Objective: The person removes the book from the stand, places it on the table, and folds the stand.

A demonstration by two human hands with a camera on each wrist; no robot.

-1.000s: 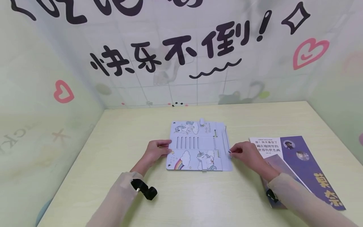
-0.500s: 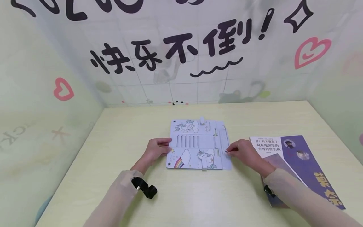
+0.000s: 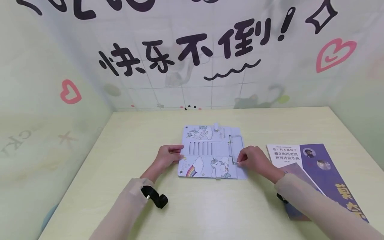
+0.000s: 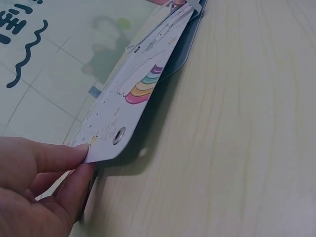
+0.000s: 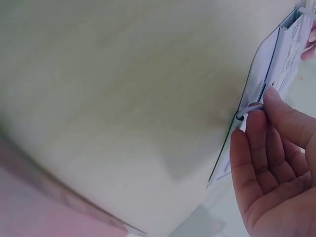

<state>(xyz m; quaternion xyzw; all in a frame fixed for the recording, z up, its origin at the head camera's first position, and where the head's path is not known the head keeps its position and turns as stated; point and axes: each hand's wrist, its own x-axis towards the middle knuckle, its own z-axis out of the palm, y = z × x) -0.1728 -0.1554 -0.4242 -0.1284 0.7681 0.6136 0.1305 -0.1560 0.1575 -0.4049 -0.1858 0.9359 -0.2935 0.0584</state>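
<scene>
A pale lilac folding book stand [image 3: 201, 149] with unicorn and rainbow prints lies on the table. My left hand [image 3: 166, 156] pinches its left edge near the corner, thumb on top, and the left wrist view shows that edge lifted off the table. At the stand's right side, a thin wire bracket [image 3: 235, 135] is raised from the panel. Its near end is pinched between thumb and fingertips of my right hand [image 3: 255, 159]. The right wrist view shows the wire's bent end [image 5: 253, 108] in that pinch. Small clips [image 3: 216, 126] sit at the stand's far and near edges.
Two overlapping books lie to the right, a purple one [image 3: 325, 176] and a smaller one [image 3: 297, 176] on top, below the right forearm. A printed backdrop [image 3: 192, 83] stands behind the table [image 3: 144, 130].
The wire bracket has swung left from the stand's right edge, and its rectangular outline now shows. My right hand has moved slightly left over the panel with it. My left hand keeps its hold.
</scene>
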